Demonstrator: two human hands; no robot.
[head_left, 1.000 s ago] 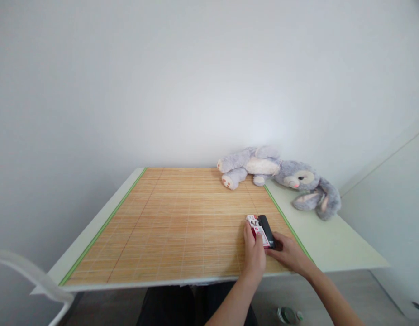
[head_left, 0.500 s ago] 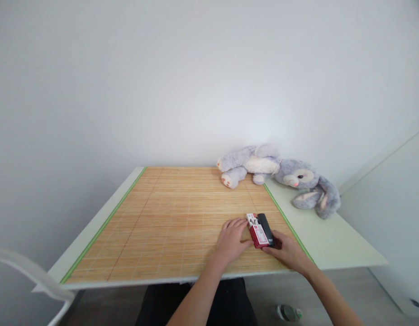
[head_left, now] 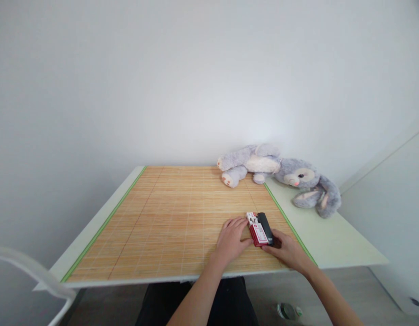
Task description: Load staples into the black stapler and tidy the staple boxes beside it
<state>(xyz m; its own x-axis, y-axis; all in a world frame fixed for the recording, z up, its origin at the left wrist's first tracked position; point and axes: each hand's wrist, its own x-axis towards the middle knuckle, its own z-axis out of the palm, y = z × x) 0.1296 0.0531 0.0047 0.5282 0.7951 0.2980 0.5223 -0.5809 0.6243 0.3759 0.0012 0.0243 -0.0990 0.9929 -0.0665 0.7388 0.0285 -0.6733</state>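
A small red-and-white box (head_left: 259,232) lies on the bamboo mat (head_left: 169,217), a white label on its face. Against its right side rests a black oblong object (head_left: 265,226), which looks like a stapler, though its kind is not certain. My left hand (head_left: 231,240) is at the box's left, fingers stretched out, with fingertips near its upper left edge and the thumb at its lower left. At the lower right, my right hand (head_left: 287,251) has its thumb by the box's bottom edge and its fingers bent against the black object's near end. Some right fingers are hidden.
A grey plush rabbit (head_left: 264,165) lies on its side along the back right, against the wall. The mat has green borders on a white table (head_left: 352,246). A curved white bar (head_left: 29,267) rises at the left. A jar-like object (head_left: 288,311) is on the floor.
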